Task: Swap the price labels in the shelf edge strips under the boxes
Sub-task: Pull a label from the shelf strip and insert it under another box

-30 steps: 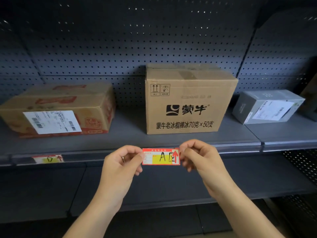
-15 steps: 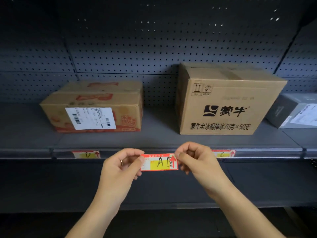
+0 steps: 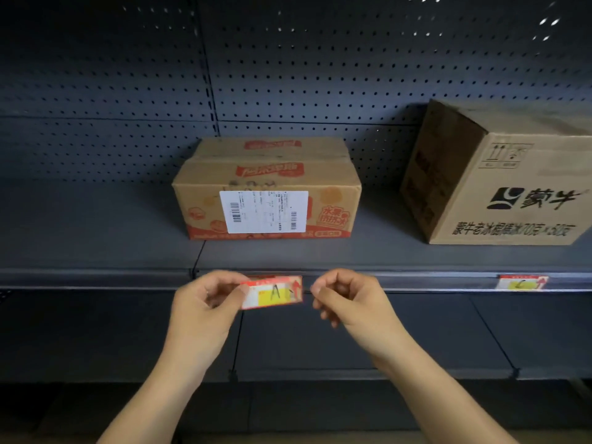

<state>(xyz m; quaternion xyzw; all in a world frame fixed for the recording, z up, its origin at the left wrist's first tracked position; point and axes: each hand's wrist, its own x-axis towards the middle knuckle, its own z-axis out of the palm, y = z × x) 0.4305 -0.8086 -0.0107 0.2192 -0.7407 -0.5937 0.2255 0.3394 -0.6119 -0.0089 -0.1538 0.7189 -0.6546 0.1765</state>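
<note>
My left hand (image 3: 205,302) pinches the left end of a red and yellow price label marked A (image 3: 272,294). It holds the label in front of the shelf edge strip (image 3: 416,281), just below the low brown box with a white shipping sticker (image 3: 266,200). A red edge of another label (image 3: 272,277) peeks out of the strip right behind it. My right hand (image 3: 349,299) is curled with thumb and forefinger pinched, a small gap away from the label's right end. A label marked C (image 3: 522,283) sits in the strip under the tall brown box (image 3: 499,187).
The dark grey shelf (image 3: 96,245) runs left of the low box, backed by a perforated panel (image 3: 288,75). A lower shelf (image 3: 352,341) lies beneath my hands. The tall box is cut off by the right edge of the view.
The view has swung left, so the low box now stands in the centre. The A label has moved with my hands to under that box, and my right hand has come off its right end.
</note>
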